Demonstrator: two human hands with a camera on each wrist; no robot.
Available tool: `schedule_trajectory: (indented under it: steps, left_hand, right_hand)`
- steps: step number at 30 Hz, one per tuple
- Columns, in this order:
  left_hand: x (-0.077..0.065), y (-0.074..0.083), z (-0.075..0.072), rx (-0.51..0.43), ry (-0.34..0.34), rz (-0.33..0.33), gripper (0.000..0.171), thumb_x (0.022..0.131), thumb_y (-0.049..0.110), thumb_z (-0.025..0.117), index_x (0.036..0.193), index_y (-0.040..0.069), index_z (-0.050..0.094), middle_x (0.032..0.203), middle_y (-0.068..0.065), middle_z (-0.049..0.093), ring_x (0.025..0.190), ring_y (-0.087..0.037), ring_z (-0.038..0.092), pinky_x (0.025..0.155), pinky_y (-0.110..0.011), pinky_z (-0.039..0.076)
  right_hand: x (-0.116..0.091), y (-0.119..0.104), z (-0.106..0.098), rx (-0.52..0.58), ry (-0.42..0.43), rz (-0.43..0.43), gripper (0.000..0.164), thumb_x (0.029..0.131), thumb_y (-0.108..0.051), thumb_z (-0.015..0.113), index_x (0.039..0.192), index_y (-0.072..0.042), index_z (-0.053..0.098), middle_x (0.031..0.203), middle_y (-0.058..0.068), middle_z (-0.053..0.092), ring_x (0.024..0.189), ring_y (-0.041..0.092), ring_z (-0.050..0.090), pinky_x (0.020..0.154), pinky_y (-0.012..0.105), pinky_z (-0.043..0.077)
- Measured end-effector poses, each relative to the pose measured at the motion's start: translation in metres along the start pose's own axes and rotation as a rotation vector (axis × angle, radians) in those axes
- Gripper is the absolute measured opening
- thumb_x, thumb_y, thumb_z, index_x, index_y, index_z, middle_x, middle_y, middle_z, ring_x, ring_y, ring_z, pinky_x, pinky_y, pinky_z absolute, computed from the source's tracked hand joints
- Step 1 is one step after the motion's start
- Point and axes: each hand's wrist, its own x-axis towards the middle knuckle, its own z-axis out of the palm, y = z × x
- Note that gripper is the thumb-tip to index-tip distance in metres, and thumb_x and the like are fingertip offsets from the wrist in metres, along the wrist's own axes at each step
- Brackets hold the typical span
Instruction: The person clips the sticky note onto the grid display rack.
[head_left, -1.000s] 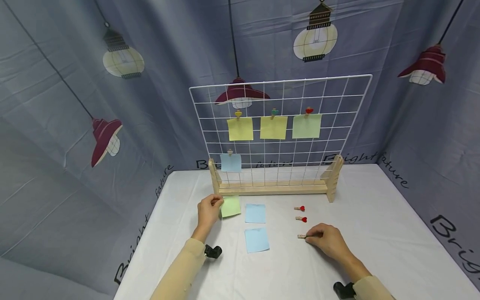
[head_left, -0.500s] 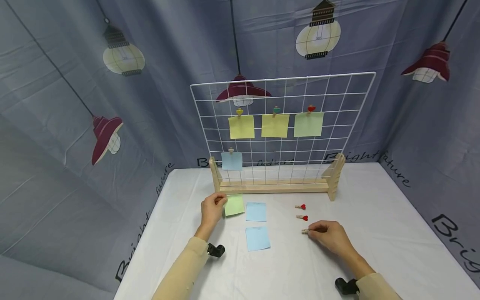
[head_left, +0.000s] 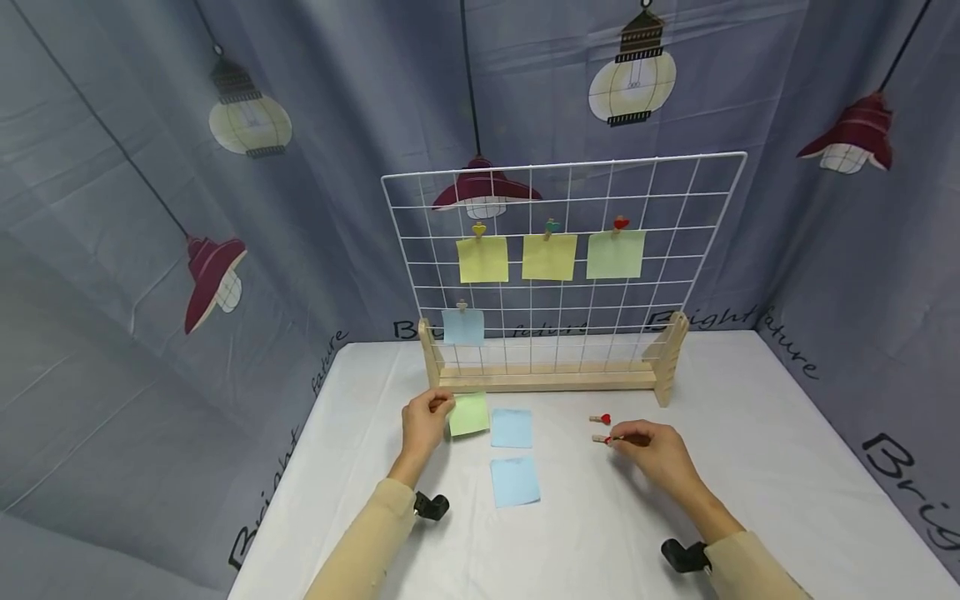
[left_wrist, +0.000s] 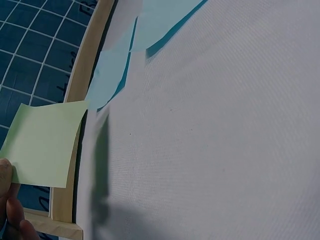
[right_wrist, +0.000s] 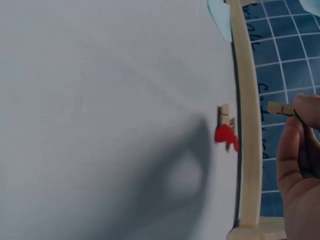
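Note:
My left hand [head_left: 424,423] pinches a light green sticky note [head_left: 469,414] by its left edge, just in front of the rack's wooden base; in the left wrist view the note is lifted off the cloth. Between the thumb and fingertips of my right hand [head_left: 658,457] is a small wooden clothespin [right_wrist: 280,108], raised above the table. In the head view it overlaps one of two red-heart clothespins [head_left: 604,419] lying on the cloth. Both of these hearts show in the right wrist view, close together. Two blue sticky notes [head_left: 515,482] lie between the hands.
A white wire grid rack [head_left: 562,302] on a wooden base [head_left: 547,382] stands at the back of the white-covered table [head_left: 570,533]. Clipped to it are two yellow notes [head_left: 483,260], a pale green note [head_left: 615,255] and a blue note [head_left: 463,327]. A grey curtain [head_left: 337,208] surrounds the table.
My right hand has lifted the clothespin from the table and moved it away from me, toward the two red-heart clothespins. My left hand has shifted slightly right with the green note.

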Motion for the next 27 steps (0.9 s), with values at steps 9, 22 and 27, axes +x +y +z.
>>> schedule_trajectory:
  steps: [9,22,27]
  left_hand:
    - [-0.001,0.002,-0.002,0.000,-0.004,0.002,0.007,0.094,0.018,0.076,0.099,0.014,0.079,0.090,-0.002,0.076,0.083,-0.016,0.069,0.073,-0.031,0.057]
    - [0.002,0.015,-0.004,-0.015,-0.001,0.041,0.006,0.093,0.019,0.078,0.097,0.014,0.080,0.088,-0.001,0.077,0.081,-0.015,0.070,0.072,-0.033,0.056]
    - [0.003,0.019,-0.005,-0.014,-0.003,0.044,0.008,0.093,0.019,0.078,0.098,0.014,0.080,0.089,-0.001,0.078,0.082,-0.016,0.071,0.073,-0.034,0.057]
  right_hand:
    - [0.008,-0.014,-0.005,0.029,-0.007,-0.022,0.018,0.094,-0.009,0.074,0.112,-0.007,0.078,0.110,0.011,0.078,0.096,0.018,0.072,0.073,0.022,0.055]
    - [0.014,-0.028,-0.014,0.059,-0.009,-0.060,0.020,0.097,-0.017,0.074,0.115,-0.012,0.079,0.115,0.011,0.077,0.105,0.019,0.071,0.076,0.019,0.056]
    - [0.017,-0.033,-0.016,0.068,-0.008,-0.086,0.021,0.097,-0.013,0.072,0.118,-0.010,0.077,0.113,0.011,0.078,0.100,0.011,0.071,0.077,0.016,0.055]
